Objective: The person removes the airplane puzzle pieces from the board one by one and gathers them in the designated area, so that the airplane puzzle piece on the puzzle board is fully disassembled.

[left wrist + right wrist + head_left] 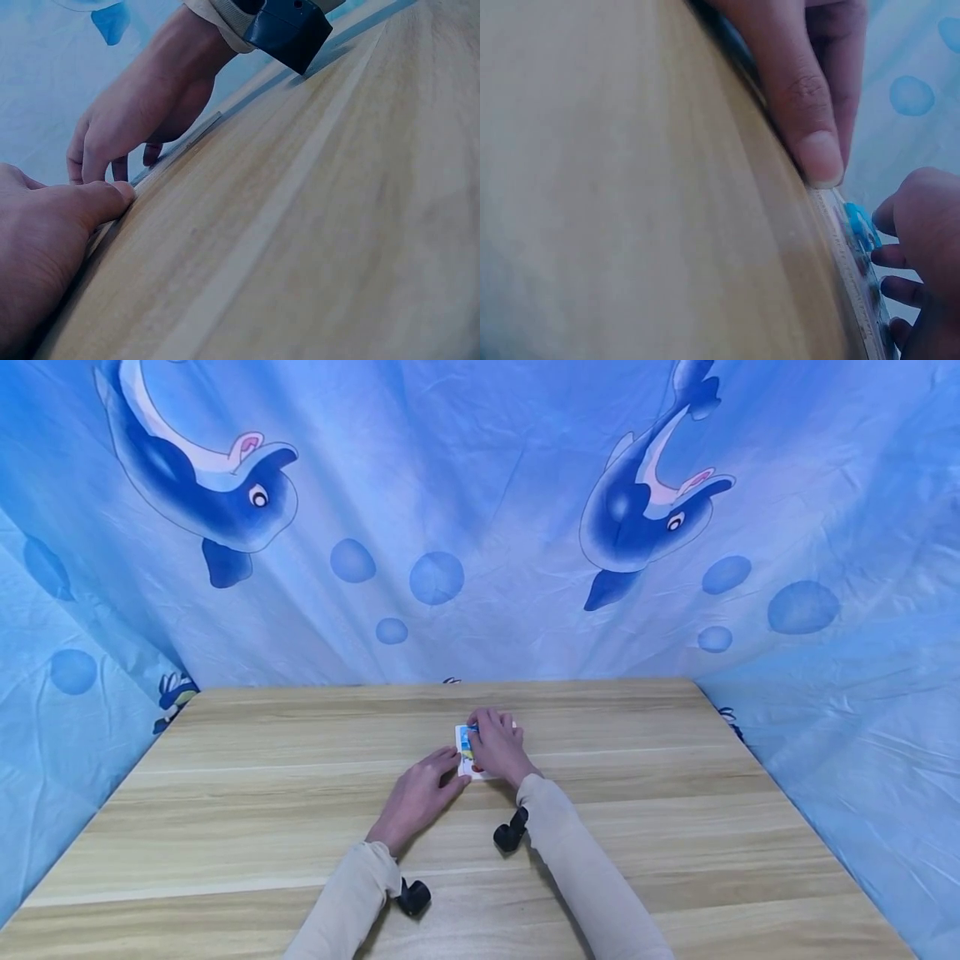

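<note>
A: Where was the picture board (467,758)?

B: Flat on the wooden table (262,827), directly beneath the right hand (498,745), with its near left corner against the left hand (420,793).

A: And how were the hands set?

B: The left thumb (821,157) and fingers were parted around that corner, thumb at the near edge, fingertips by the left side. They looked to be steadying the board rather than pinching it. The right hand arched over the top, fingers bent downward. I couldn't tell whether they held anything between them, since the hand hid the spot.

A: So what was done?

B: The board lay in place between the hands, and the bracing looked settled. Just left of the right fingers a strip of picture showed: a blue patch (463,733), some yellow, and a bit of red toward the wrist. That strip, at least, bore its colours.

A: What was left?

B: Harder to say. Most of the surface under the right palm was covered. From the right wrist, blue showed just beside the right fingertips, but I couldn't say whether it was loose or fixed. With both hands engaged there, I judged the work under way, not finished; how much remained couldn't be read.
</note>
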A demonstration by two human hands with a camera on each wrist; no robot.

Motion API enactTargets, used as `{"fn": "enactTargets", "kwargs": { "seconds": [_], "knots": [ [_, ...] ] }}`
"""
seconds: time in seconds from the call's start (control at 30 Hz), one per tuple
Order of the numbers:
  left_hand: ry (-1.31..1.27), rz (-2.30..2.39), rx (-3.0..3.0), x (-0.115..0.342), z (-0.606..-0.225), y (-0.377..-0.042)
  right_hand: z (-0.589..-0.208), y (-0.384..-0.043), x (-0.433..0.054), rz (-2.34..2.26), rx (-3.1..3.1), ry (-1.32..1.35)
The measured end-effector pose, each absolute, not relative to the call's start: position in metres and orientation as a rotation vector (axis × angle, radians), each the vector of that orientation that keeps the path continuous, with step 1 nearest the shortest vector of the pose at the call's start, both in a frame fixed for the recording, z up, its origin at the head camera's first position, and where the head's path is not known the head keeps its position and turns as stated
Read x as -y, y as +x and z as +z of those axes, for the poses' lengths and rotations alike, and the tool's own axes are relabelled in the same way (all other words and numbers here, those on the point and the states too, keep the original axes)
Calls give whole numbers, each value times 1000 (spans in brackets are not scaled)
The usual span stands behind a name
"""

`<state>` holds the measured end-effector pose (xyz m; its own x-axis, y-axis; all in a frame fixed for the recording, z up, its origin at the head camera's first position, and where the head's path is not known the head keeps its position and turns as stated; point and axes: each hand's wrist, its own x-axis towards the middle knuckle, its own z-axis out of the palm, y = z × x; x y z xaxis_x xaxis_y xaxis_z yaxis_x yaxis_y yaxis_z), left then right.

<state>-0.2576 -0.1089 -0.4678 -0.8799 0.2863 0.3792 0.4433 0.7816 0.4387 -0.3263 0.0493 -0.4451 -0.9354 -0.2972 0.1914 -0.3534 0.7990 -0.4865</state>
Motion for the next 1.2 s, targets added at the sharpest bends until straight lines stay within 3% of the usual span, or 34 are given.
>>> {"fn": "enactTargets", "kwargs": {
  "seconds": [1.2],
  "knots": [
    [-560,-774,2668,109,-470,-258,-451,-326,-60,1008,2661,637]
  ]
}}
